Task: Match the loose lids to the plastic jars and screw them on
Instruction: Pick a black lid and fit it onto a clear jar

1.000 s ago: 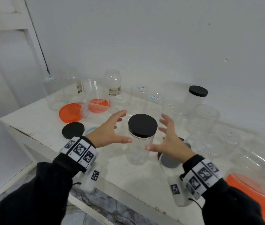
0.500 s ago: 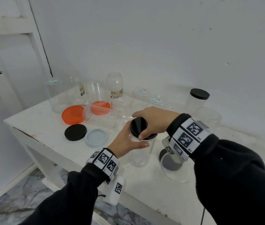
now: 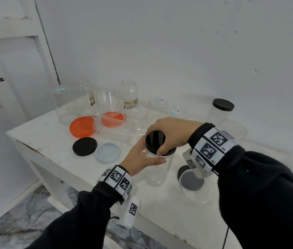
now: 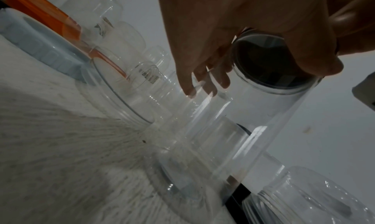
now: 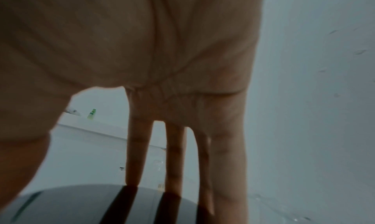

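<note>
A clear plastic jar (image 3: 157,172) stands upright near the front of the white table (image 3: 56,139). A black lid (image 3: 155,141) sits on its mouth. My left hand (image 3: 142,157) wraps round the jar just under the lid, thumb in front. My right hand (image 3: 169,133) comes from above and grips the lid's rim with thumb and fingers. The left wrist view shows the jar (image 4: 263,115) from below with the lid (image 4: 271,63) seen through its wall. In the right wrist view my fingers (image 5: 138,155) reach down onto the dark lid (image 5: 81,205).
Loose lids lie left of the jar: a black one (image 3: 84,146), a pale grey-blue one (image 3: 107,152), an orange one (image 3: 83,127). Several clear jars crowd the back by the wall, one capped in black (image 3: 221,110). A low clear jar (image 3: 193,184) sits at the right.
A second ago both hands hovered open on either side of the jar. Since then the left hand took the jar's body and the right hand came down over the lid and gripped it.
</note>
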`<state>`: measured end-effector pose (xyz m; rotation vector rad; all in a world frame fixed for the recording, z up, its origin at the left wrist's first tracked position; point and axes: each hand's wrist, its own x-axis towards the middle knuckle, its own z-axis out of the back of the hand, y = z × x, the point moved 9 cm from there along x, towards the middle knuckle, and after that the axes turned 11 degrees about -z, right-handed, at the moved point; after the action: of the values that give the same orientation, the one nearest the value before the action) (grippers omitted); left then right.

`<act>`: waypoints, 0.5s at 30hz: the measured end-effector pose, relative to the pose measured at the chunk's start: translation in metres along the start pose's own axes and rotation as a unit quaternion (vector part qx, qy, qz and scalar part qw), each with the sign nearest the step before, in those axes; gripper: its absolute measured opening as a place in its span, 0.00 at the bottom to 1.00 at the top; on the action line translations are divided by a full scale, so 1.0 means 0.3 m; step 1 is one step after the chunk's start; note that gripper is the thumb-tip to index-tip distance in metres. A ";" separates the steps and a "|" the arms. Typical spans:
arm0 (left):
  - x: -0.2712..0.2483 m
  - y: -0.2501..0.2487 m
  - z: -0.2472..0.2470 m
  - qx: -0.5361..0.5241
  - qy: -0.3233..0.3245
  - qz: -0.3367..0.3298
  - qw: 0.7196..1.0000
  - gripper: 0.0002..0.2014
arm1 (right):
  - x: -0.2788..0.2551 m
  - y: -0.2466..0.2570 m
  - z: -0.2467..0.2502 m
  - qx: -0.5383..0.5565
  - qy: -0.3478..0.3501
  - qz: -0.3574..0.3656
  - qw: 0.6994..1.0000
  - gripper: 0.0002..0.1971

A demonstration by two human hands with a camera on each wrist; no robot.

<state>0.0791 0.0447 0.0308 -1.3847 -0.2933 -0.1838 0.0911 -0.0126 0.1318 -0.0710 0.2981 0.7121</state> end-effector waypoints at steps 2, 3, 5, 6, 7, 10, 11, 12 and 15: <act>0.001 0.001 -0.001 0.000 0.003 -0.002 1.000 0.36 | 0.006 -0.011 -0.015 -0.005 0.023 -0.001 1.000 0.37; 0.002 -0.001 -0.003 0.004 0.007 -0.004 1.000 0.36 | 0.008 -0.017 -0.025 -0.010 0.036 -0.003 0.999 0.38; 0.004 0.002 -0.008 0.008 0.018 -0.002 1.000 0.34 | 0.012 -0.023 -0.035 -0.019 0.046 -0.005 0.999 0.39; 0.004 0.004 -0.011 0.005 0.024 -0.001 1.000 0.35 | 0.014 -0.023 -0.035 -0.020 0.043 -0.003 0.999 0.38; 0.005 0.004 -0.016 0.002 0.031 0.000 1.000 0.37 | 0.017 -0.022 -0.032 -0.018 0.037 -0.002 0.999 0.38; 0.005 -0.001 -0.026 0.002 0.031 -0.008 0.999 0.37 | 0.027 -0.025 -0.019 -0.011 0.013 -0.011 1.000 0.35; 0.004 -0.005 -0.026 0.005 0.023 -0.012 1.000 0.35 | 0.030 -0.030 -0.017 -0.008 0.005 -0.018 1.000 0.34; 0.004 -0.006 -0.025 0.004 0.014 -0.015 1.000 0.34 | 0.034 -0.035 -0.016 -0.003 -0.004 -0.025 1.000 0.33; -0.001 -0.011 -0.030 -0.002 0.001 -0.022 1.000 0.34 | 0.036 -0.050 -0.020 0.013 -0.043 -0.051 0.998 0.33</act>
<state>0.0788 0.0352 0.0323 -1.3820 -0.3226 -0.2215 0.1070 -0.0181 0.1224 -0.0307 0.2198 0.6078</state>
